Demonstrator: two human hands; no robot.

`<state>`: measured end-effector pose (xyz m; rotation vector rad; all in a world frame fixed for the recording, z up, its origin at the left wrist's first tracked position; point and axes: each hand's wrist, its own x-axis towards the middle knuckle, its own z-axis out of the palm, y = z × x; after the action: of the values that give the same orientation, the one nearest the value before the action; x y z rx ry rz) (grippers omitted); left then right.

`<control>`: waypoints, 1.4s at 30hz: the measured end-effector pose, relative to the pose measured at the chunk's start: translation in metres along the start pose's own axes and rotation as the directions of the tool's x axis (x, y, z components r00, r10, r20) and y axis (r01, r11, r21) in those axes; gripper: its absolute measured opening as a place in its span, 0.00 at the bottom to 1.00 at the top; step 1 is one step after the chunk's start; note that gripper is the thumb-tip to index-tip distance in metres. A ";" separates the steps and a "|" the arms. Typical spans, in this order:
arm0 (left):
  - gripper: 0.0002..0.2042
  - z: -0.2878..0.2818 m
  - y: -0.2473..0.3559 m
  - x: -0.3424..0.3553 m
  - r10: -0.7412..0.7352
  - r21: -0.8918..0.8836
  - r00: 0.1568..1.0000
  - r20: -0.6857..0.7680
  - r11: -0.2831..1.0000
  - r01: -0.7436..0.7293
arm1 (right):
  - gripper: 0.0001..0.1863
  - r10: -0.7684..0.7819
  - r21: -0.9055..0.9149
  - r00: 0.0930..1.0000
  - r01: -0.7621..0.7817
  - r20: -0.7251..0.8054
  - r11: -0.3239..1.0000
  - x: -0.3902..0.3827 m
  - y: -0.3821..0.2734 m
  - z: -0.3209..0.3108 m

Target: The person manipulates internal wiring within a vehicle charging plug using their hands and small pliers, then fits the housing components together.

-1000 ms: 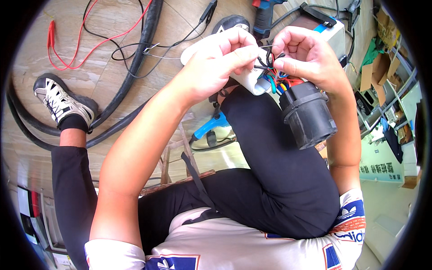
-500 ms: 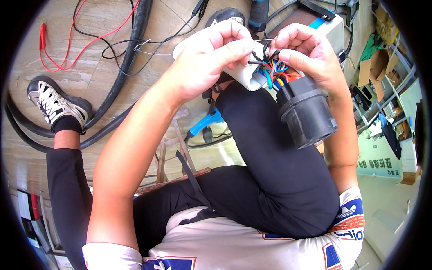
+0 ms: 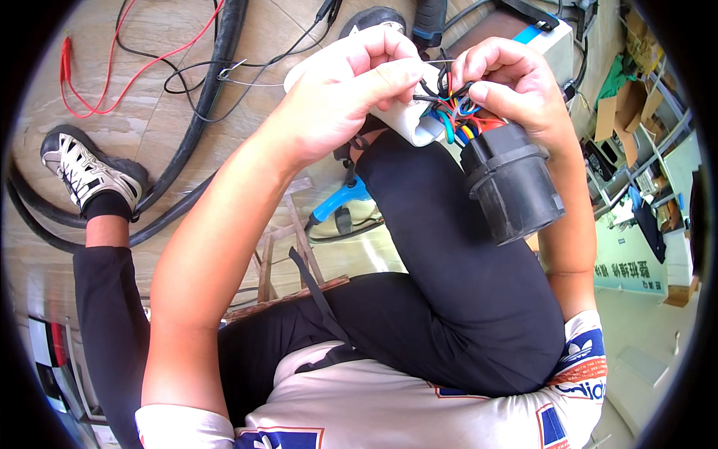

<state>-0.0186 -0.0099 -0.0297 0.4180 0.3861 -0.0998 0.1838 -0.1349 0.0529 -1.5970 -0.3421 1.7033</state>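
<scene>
A thin silvery wire (image 3: 436,61) runs between my hands. My left hand (image 3: 355,86) is closed in a pinch on it, and its loose length trails left over the floor. My right hand (image 3: 520,82) pinches the other side, its fingers also against black-sleeved wire ends. Below them, a bundle of coloured wires (image 3: 465,118) comes out of a black cylindrical connector (image 3: 517,187), which hangs tilted over my raised knee under my right hand. Behind the bundle lies a white tubular shell (image 3: 411,123), partly hidden by my left hand.
Thick black cable (image 3: 196,135) curves across the tiled floor beside my shoe (image 3: 93,168). Red test leads (image 3: 67,63) lie at far left. A blue-handled tool (image 3: 340,200) rests by a wooden stool (image 3: 292,247). A grey box-shaped device (image 3: 550,56) and cardboard box (image 3: 621,120) stand right.
My hands keep their pinches, with only slight shifts of the fingers. The connector has swung a little to the right. The whole view has moved slightly.
</scene>
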 end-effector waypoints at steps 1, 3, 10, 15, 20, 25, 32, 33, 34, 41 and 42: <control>0.07 0.000 0.000 0.000 -0.003 0.001 1.000 -0.004 1.000 0.003 | 0.06 -0.010 0.020 1.000 0.010 0.008 1.000 0.000 0.001 -0.001; 0.07 0.001 0.001 0.000 -0.009 0.003 1.000 -0.011 1.000 0.010 | 0.06 -0.009 0.050 1.000 0.009 0.010 0.999 -0.001 0.004 0.000; 0.06 0.000 0.001 0.000 -0.001 0.022 1.000 -0.004 1.000 0.001 | 0.06 -0.041 0.120 0.998 0.035 0.053 0.992 -0.001 0.006 -0.003; 0.06 0.001 0.001 -0.001 0.001 0.015 1.000 -0.004 1.000 0.000 | 0.05 -0.033 0.148 0.996 0.020 0.081 0.989 -0.001 0.008 -0.005; 0.06 0.007 0.004 -0.002 -0.038 -0.008 0.998 -0.051 0.999 0.038 | 0.07 -0.007 0.115 0.997 -0.002 0.077 0.993 0.001 0.004 -0.003; 0.09 0.003 -0.005 0.001 0.045 -0.068 0.996 -0.072 0.996 -0.050 | 0.11 0.081 -0.031 0.992 -0.078 0.100 0.996 0.006 -0.023 0.011; 0.09 0.005 0.002 0.002 -0.008 -0.090 0.996 -0.092 0.996 0.000 | 0.08 -0.243 -0.535 0.951 0.309 0.191 0.787 0.025 -0.030 0.016; 0.09 0.006 0.001 0.002 -0.009 -0.074 0.995 -0.095 0.997 0.002 | 0.08 -0.229 -0.516 0.953 0.300 0.199 0.802 0.027 -0.029 0.016; 0.09 0.006 0.000 0.003 -0.005 -0.055 0.995 -0.098 0.998 -0.001 | 0.08 -0.251 -0.517 0.948 0.318 0.197 0.795 0.029 -0.026 0.017; 0.16 -0.040 0.010 0.022 -0.086 0.030 0.968 -0.235 0.995 0.096 | 0.08 0.011 -0.330 0.999 0.005 0.046 0.944 0.022 -0.019 0.012; 0.19 -0.060 -0.002 0.032 0.080 0.383 0.911 -0.406 0.919 0.090 | 0.09 0.055 -0.319 0.998 -0.040 0.036 0.947 0.023 -0.026 0.016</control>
<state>-0.0103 0.0124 -0.0936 0.8458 0.7952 -0.0935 0.1792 -0.0972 0.0565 -1.8102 -0.6326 1.7908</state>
